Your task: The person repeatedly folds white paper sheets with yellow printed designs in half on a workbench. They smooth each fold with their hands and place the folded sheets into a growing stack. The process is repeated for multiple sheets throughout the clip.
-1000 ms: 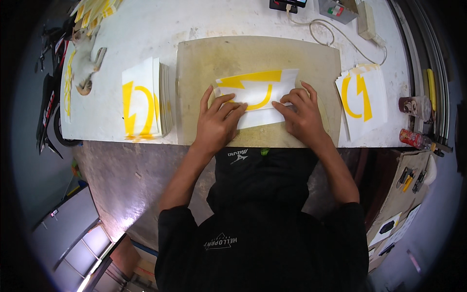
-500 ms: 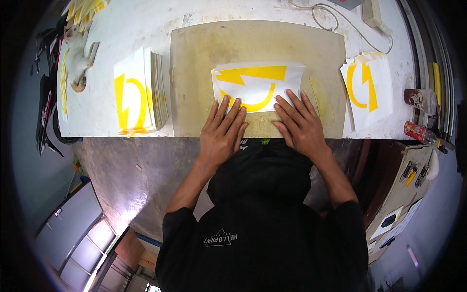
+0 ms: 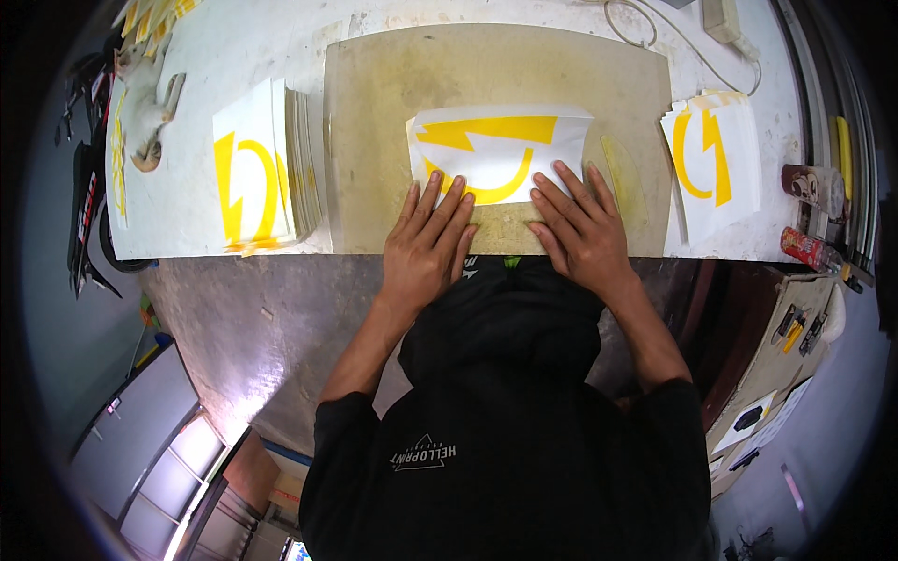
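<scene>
A white sheet with yellow printed shapes (image 3: 486, 159) lies across a translucent yellowish mat (image 3: 412, 79) on the table, its far edge looking slightly raised. Over its near left corner rests my left hand (image 3: 426, 238), flat, fingers stretched and apart. My right hand (image 3: 585, 229) lies the same way on the near right corner, with its fingertips on the paper. Neither hand grips anything. To the left of the mat stands a thick stack of similar sheets (image 3: 251, 178). A smaller, fanned pile of sheets (image 3: 716, 173) is at the right.
A cat (image 3: 145, 107) lies on the white table (image 3: 196, 56) at the far left, near more yellow-printed sheets (image 3: 159, 14). A cable (image 3: 687, 61) crosses the back right. A cup (image 3: 809, 190) and a red can (image 3: 806, 248) stand by the right edge.
The view has shifted slightly, so the table sits a little higher in the picture. Both hands stay flat on the sheet's near corners with hardly any movement.
</scene>
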`<state>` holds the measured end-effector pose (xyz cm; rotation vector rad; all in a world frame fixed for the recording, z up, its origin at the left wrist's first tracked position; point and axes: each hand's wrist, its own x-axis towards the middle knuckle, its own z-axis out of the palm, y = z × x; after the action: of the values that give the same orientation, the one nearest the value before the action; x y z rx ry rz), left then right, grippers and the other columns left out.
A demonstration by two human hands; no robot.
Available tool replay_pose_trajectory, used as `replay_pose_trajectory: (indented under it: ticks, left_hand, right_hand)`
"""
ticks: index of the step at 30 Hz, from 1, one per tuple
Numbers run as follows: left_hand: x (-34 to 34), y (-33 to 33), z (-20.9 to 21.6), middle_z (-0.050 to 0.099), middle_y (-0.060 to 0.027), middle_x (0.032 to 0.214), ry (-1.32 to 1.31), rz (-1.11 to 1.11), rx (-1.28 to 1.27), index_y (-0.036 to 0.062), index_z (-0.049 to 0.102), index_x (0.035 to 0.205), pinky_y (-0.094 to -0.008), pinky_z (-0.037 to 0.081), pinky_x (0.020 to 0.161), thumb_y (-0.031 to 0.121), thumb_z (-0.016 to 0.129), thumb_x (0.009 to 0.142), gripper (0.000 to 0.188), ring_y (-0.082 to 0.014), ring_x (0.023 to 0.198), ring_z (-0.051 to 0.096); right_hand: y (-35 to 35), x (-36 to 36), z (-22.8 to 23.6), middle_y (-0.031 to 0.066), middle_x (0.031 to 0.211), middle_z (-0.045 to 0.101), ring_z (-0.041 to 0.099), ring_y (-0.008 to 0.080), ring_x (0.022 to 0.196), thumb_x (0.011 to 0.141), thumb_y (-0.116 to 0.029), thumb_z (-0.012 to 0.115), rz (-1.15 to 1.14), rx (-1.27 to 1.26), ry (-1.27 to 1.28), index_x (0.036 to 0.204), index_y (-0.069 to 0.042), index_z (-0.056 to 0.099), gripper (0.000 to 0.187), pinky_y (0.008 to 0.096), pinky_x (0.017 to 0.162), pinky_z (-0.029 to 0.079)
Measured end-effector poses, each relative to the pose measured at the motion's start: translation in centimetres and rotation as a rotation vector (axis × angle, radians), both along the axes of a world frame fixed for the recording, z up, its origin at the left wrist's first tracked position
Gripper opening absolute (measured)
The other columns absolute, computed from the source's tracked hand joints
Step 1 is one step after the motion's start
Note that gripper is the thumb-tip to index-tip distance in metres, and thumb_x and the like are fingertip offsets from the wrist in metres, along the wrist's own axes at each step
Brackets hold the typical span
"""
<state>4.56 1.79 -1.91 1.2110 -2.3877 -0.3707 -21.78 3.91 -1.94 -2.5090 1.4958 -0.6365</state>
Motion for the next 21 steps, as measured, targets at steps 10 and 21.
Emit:
replay_pose_trajectory:
  ticks: [10, 21]
  left_hand:
    - [0.01, 0.00, 0.06, 0.063, -0.0140, 0.146, -0.017, 0.015, 0.008, 0.0030, 0.072, 0.129, -0.0539, 0.040, 0.118, 0.014, 0.075, 0.093, 0.038, -0.0375, 0.142, 0.052]
    - [-0.14, -0.02, 0.05, 0.063, -0.0150, 0.145, 0.007, 0.017, 0.012, 0.0015, 0.072, 0.126, -0.0550, 0.039, 0.119, 0.010, 0.076, 0.091, 0.036, -0.0391, 0.142, 0.052]
  right_hand:
    - [-0.11, -0.01, 0.12, 0.0058, 0.147, 0.062, 0.049, 0.0298, 0.146, 0.095, -0.025, 0.074, -0.003, 0.004, -0.006, 0.125, -0.006, 0.073, 0.036, 0.0587, 0.123, 0.033]
    - [-0.02, 0.03, -0.05, 0.0055, 0.145, 0.064, 0.050, 0.0284, 0.145, 0.095, -0.025, 0.074, -0.016, -0.003, -0.011, 0.122, -0.006, 0.074, 0.033, 0.0608, 0.123, 0.030]
